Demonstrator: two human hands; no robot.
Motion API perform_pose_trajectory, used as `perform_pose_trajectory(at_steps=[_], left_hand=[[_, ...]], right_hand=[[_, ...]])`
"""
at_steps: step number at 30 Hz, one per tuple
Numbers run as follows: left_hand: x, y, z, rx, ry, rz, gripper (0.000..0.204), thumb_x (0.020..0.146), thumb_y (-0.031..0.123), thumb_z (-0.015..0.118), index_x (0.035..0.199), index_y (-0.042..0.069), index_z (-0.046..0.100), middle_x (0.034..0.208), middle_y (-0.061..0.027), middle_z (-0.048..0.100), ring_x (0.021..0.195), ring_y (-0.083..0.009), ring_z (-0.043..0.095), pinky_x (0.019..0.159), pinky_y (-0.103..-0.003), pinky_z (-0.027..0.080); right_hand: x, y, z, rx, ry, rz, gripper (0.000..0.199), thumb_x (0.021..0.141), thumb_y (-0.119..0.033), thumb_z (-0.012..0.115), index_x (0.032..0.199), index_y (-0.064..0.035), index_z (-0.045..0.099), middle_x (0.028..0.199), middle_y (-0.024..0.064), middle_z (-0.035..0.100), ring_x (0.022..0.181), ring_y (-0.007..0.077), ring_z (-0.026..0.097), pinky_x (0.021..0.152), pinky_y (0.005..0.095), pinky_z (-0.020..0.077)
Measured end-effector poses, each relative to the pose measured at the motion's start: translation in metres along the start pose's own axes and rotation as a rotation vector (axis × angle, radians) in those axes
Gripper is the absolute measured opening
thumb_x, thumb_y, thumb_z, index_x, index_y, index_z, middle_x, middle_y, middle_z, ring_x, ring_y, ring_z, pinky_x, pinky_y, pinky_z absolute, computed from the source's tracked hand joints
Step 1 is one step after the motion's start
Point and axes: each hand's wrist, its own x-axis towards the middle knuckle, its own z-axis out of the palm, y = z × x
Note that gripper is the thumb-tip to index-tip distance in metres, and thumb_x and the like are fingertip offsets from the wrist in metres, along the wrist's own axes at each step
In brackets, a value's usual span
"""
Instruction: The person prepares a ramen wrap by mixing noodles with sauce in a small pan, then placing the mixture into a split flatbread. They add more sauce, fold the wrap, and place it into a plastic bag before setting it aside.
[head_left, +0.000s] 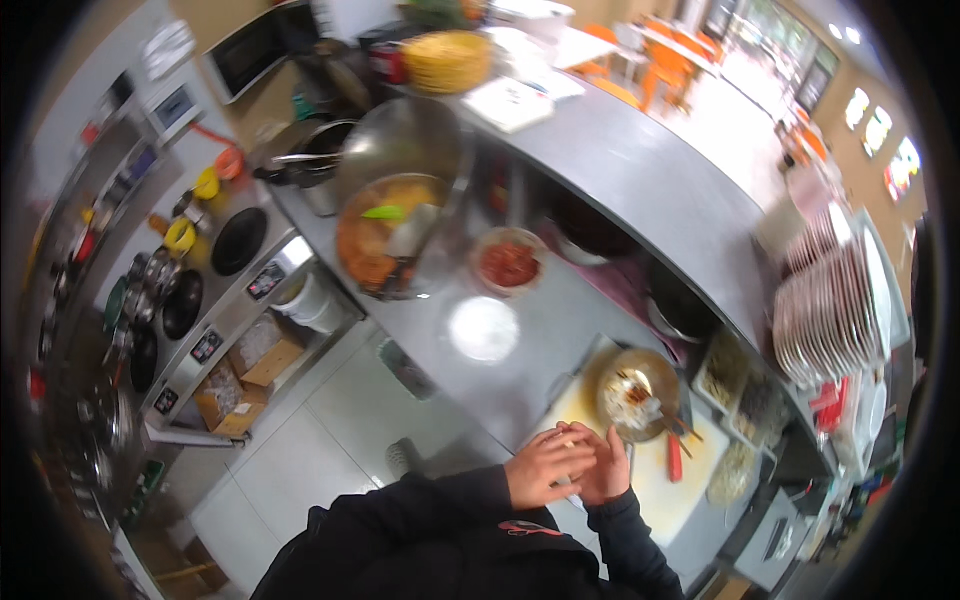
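My left hand and my right hand are pressed together over the near edge of a pale yellow cutting board. Black sleeves cover both forearms. Something small and pale shows between the fingers; I cannot tell what it is. Just beyond the hands a brass-coloured bowl with white rice and toppings stands on the board. A red-handled tool lies on the board to the right of the hands.
A steel counter curves away, carrying a large bowl of orange food and a small bowl of red sauce. Stacked plates stand at right, food tubs beside the board. Induction hobs with pans line the left.
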Motion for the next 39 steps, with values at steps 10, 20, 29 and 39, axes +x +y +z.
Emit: perform_pose_trajectory(at_steps=[10,20,29,39], left_hand=[[-0.226,-0.074,-0.297,0.497,0.317,-0.406,0.038,0.087,0.024,0.07,0.12,0.006,0.067,0.13,-0.0154,0.062,0.127,-0.0383,0.051,0.107,-0.049,0.041],[-0.233,-0.211,-0.5,0.287,0.553,-0.475,0.031,0.088,0.018,0.073,0.115,0.004,0.068,0.119,-0.0142,0.068,0.102,-0.0256,0.067,0.083,-0.034,0.054],[-0.302,-0.34,-0.659,-0.147,0.73,-0.909,0.029,0.088,0.017,0.073,0.111,0.001,0.07,0.099,-0.0105,0.073,0.09,-0.0162,0.069,0.081,-0.03,0.054],[-0.182,-0.498,-0.874,0.412,0.931,-0.643,0.044,0.087,0.011,0.072,0.126,-0.001,0.056,0.111,-0.0153,0.065,0.097,-0.026,0.066,0.079,-0.037,0.056]], right_hand=[[0.153,0.203,0.212,-0.274,-0.146,0.126,0.046,0.102,-0.03,0.05,0.133,0.0042,0.047,0.14,0.0231,0.053,0.126,0.0375,0.055,0.107,0.0455,0.0448],[0.314,0.245,0.295,-0.351,-0.129,0.216,0.035,0.099,-0.015,0.054,0.129,0.0022,0.051,0.12,0.0189,0.065,0.108,0.0317,0.065,0.094,0.0423,0.0533],[0.469,0.288,0.419,-0.571,-0.328,0.238,0.034,0.099,-0.014,0.055,0.129,0.0024,0.055,0.115,0.0168,0.069,0.102,0.0267,0.069,0.091,0.0371,0.0539],[0.561,0.282,0.513,-0.805,-0.294,0.113,0.027,0.098,-0.001,0.058,0.125,0.0051,0.056,0.112,0.0145,0.068,0.102,0.0202,0.067,0.092,0.0321,0.0539]])
